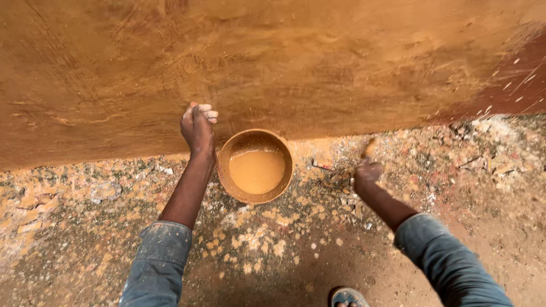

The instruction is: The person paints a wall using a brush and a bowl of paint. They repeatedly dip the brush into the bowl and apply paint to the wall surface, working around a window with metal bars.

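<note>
We're crouching at a mud-plastered wall (273, 62), both arms out in grey sleeves. Our left hand (197, 126) is pressing vs. the wall's lower edge, fingers curled, closed on nothing we can see. Our right hand (367, 170) is gripping a small ochre-tipped tool (370, 149), fist tight; blurred, so can't tell what kind. Round bowl (255, 166) w/ tan liquid is sitting on the ground betw. the hands, just beside the left wrist, touching the wall base. Ground (296, 250) is carrying pale splatter & debris bits around the bowl. A sandal toe (347, 297) is showing at the bottom edge.
</note>
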